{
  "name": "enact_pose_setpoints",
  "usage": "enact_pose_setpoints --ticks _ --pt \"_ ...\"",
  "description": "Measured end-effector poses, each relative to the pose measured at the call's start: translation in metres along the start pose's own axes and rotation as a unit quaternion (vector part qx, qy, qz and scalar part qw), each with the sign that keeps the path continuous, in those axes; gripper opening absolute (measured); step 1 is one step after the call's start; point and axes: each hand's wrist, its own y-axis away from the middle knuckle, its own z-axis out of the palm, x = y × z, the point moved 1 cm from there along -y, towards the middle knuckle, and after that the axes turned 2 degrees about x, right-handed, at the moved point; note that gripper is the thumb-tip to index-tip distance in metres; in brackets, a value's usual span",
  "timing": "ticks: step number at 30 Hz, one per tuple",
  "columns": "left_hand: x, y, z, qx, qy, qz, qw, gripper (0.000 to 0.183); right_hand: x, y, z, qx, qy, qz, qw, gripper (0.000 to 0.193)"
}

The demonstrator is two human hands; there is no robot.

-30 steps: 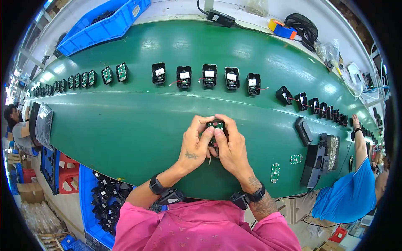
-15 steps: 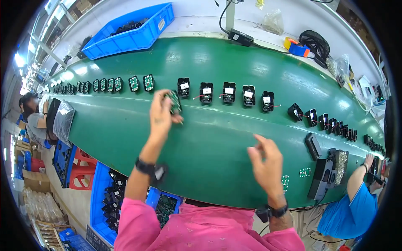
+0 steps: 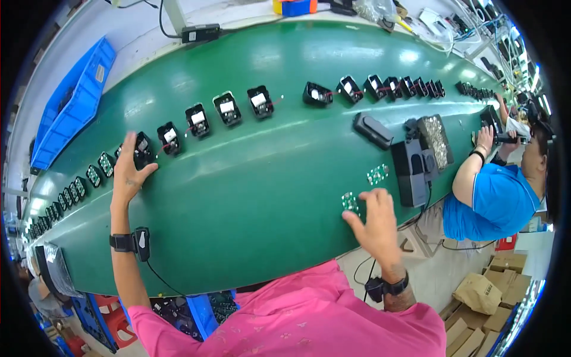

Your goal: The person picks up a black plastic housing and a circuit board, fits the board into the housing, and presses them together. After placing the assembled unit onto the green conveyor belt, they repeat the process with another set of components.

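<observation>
My left hand [image 3: 126,175] reaches over the left part of the bench with thumb and fingers spread. Just beyond its thumb stands a black plastic housing [image 3: 143,152], partly covered by the hand; whether they touch I cannot tell. To its right is another black housing [image 3: 169,139] with a white block and red wire inside. Farther left, several housings [image 3: 93,176] carry green circuit boards. Above a small green circuit board [image 3: 349,203] my right hand [image 3: 379,229] hovers open, thumb and fingertips apart. A second loose board [image 3: 377,174] lies just beyond.
Beyond the right hand sit a black device [image 3: 410,172], a box of small metal parts [image 3: 436,141] and a black oblong case [image 3: 373,130]. A blue bin [image 3: 71,113] stands at the far left. At right, a co-worker in a blue shirt [image 3: 505,202] works at the bench.
The view has swung right. My left hand no longer holds the housing with the green board and is now by a housing in the row. My right hand has come to the loose boards.
</observation>
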Motion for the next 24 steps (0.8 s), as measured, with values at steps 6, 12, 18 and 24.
enact_pose_setpoints --ticks 6,12,18,24 --pt "0.030 -0.003 0.003 -0.031 0.087 -0.114 0.989 0.071 0.007 0.008 0.014 -0.016 -0.041 0.000 0.999 0.037" --pt "0.118 0.051 -0.019 0.020 0.597 -0.273 0.754 0.049 -0.010 -0.021 0.030 -0.099 -0.204 0.000 0.974 0.036" --pt "0.177 0.053 0.033 -0.102 0.772 -0.307 0.547 0.030 -0.073 -0.080 0.039 -0.120 -0.561 0.117 0.811 0.036" --pt "0.178 0.059 0.042 -0.158 0.692 -0.288 0.643 0.032 -0.117 -0.114 0.076 -0.280 -0.642 0.063 0.710 0.047"
